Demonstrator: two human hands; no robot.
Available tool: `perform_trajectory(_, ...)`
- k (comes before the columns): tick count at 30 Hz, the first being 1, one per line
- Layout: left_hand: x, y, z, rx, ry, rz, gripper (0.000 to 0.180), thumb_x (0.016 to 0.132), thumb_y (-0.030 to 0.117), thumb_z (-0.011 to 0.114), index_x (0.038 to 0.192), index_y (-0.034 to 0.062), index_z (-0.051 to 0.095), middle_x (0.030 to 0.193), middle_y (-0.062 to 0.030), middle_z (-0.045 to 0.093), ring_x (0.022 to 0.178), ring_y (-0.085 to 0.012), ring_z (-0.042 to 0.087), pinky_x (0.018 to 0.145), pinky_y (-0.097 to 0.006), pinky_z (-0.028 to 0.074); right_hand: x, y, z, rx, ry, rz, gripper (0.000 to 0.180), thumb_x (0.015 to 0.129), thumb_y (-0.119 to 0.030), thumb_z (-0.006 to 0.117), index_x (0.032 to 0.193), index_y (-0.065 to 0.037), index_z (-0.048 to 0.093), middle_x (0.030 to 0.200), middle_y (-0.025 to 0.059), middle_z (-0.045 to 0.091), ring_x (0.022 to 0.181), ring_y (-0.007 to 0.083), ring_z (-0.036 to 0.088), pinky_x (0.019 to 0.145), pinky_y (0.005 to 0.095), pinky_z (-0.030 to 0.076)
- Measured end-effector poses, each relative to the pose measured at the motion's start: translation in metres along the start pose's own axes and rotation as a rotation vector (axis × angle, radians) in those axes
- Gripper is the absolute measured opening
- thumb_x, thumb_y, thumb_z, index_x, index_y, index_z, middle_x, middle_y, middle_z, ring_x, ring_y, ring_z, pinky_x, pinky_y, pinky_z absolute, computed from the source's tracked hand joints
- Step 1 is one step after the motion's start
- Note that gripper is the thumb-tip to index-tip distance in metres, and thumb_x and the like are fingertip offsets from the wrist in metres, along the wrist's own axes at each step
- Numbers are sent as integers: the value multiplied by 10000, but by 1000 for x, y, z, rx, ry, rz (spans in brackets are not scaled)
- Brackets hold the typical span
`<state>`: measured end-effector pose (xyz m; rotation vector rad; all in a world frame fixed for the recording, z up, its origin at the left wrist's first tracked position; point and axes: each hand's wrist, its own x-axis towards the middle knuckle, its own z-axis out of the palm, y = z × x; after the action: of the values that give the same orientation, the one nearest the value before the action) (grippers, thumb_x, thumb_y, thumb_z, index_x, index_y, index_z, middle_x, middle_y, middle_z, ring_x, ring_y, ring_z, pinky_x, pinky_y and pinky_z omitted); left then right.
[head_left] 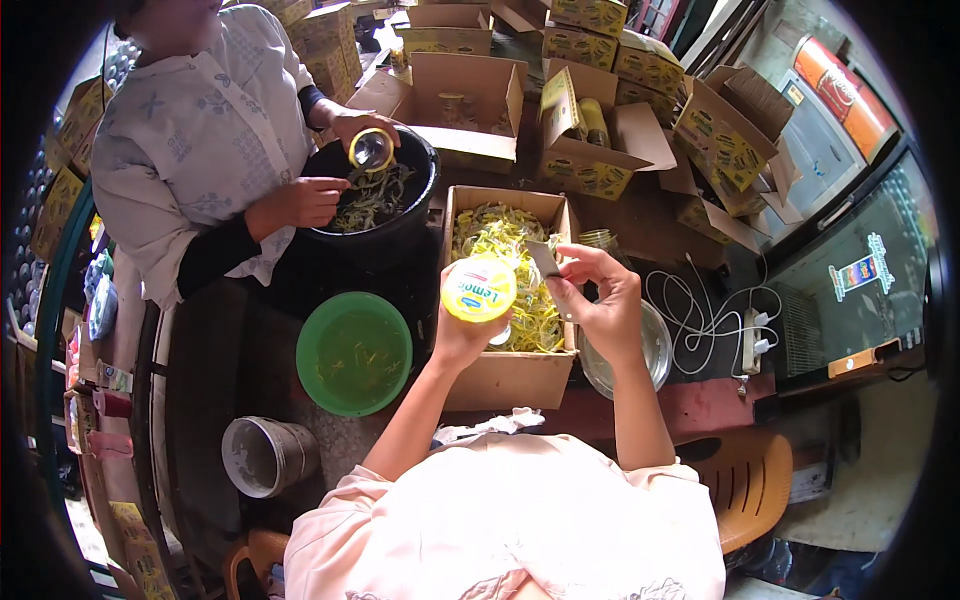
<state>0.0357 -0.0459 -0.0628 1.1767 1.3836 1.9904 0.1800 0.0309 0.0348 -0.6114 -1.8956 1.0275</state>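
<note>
My left hand (462, 338) is wrapped round a small jar whose round yellow-and-white labelled end (478, 290) faces up. In my right hand (607, 300), a flat grey blade-like piece (543, 258) is pinched between thumb and fingers, just to the right of the jar. Both hands are over an open cardboard box (508, 384), which holds a heap of yellow and whitish shreds (542, 325). Across from me on the left, a co-worker holds a jar (371, 150) with a yellow rim above a black bucket (425, 205) of dark strips.
A green basin (354, 402) and a grey bucket (285, 455) stand to the left. At right are a clear round bowl (655, 345), white cables (705, 318) and a power strip (751, 342). Open cardboard boxes (460, 85) crowd the back. An orange chair (750, 480) is beside me.
</note>
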Motion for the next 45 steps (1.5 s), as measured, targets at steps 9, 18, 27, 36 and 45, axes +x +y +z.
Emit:
perform_trajectory(9, 14, -2, 0, 97, 35, 18, 686, 507, 26, 787, 1084, 18, 415, 986, -73, 528, 900, -148, 545, 808, -256, 444, 16, 18, 8, 19, -32, 36, 284, 708, 6, 653, 986, -45, 625, 730, 46, 639, 683, 81, 599, 641, 214, 449)
perform_trajectory(18, 18, -10, -18, 114, 125, 10, 701, 566, 4, 773, 1133, 61, 365, 983, -51, 516, 897, -125, 521, 809, -257, 440, -22, 159, -38, 213, 159, 576, 359, 692, -15, 697, 1031, -9, 577, 831, 49, 634, 733, 89, 592, 695, 216, 485)
perform_trajectory(27, 22, -18, -28, 203, 148, -4, 661, 593, 53, 786, 1107, 50, 370, 985, -58, 518, 887, -120, 526, 794, -252, 448, -46, 238, -31, 423, 277, 937, 328, 697, -33, 689, 1002, -21, 567, 747, 20, 635, 534, 30, 515, 465, 148, 370)
perform_trajectory(36, 20, -19, -27, 160, 109, -18, 674, 588, -2, 763, 1134, 60, 372, 1004, -45, 494, 913, -119, 504, 804, -244, 434, -30, 261, -25, 87, 226, 781, 409, 629, -11, 735, 998, 33, 567, 816, 122, 646, 699, 132, 617, 644, 238, 504)
perform_trajectory(45, 19, -20, -27, 177, 114, -50, 682, 580, 5, 770, 1131, 58, 372, 1008, -47, 496, 909, -123, 507, 807, -247, 434, -34, 254, -34, 80, 219, 871, 467, 625, 1, 729, 1045, 49, 531, 823, 153, 644, 702, 157, 624, 629, 252, 511)
